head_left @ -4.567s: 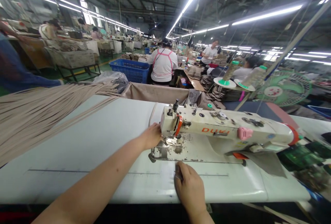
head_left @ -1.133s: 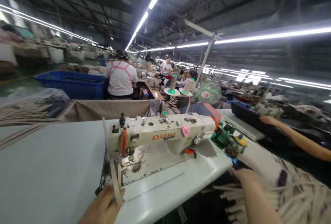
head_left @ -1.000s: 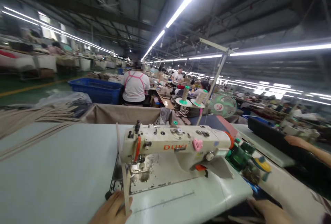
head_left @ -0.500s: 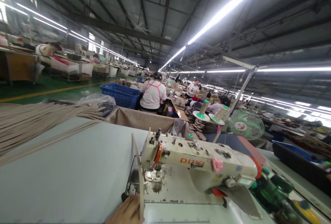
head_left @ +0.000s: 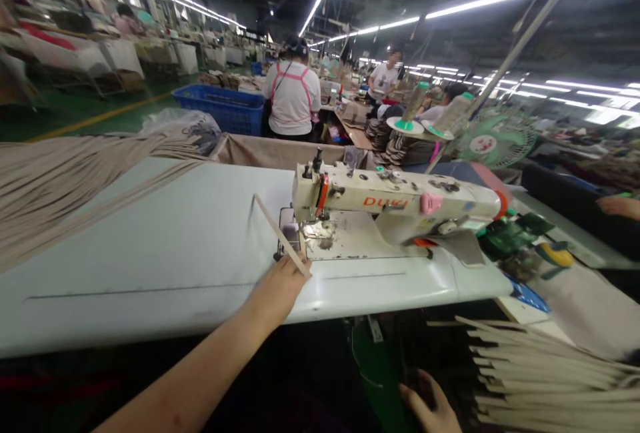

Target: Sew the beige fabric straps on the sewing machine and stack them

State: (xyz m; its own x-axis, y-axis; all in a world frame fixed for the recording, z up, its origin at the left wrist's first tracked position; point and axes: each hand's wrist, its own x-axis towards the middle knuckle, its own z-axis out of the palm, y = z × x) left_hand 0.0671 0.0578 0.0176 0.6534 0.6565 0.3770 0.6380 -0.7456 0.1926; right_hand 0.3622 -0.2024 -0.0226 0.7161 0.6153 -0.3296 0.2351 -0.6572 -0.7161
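Observation:
My left hand (head_left: 283, 284) is closed on a beige strip (head_left: 280, 233) at the front edge of the sewing machine's bed, just below the needle area. The strip's far end stands up off the table to the left. The cream sewing machine (head_left: 370, 196) lies along the table beyond my hand. Low in the view, below the table edge, my right hand (head_left: 430, 406) has its thumb and fingers apart, with nothing visible between them. A bundle of beige strips (head_left: 545, 373) hangs to its right.
More beige strips (head_left: 85, 186) lie on the left of the pale table (head_left: 165, 239). Behind are a blue crate (head_left: 220, 109) and a seated person (head_left: 293, 96). Thread cones (head_left: 415, 103), a green fan (head_left: 495, 139) and another person's hand (head_left: 620, 206) are at the right.
The view has tilted down, bringing my left forearm, my right hand and the strips at lower right into sight. My left hand still holds the strip, whose far end now leans further left.

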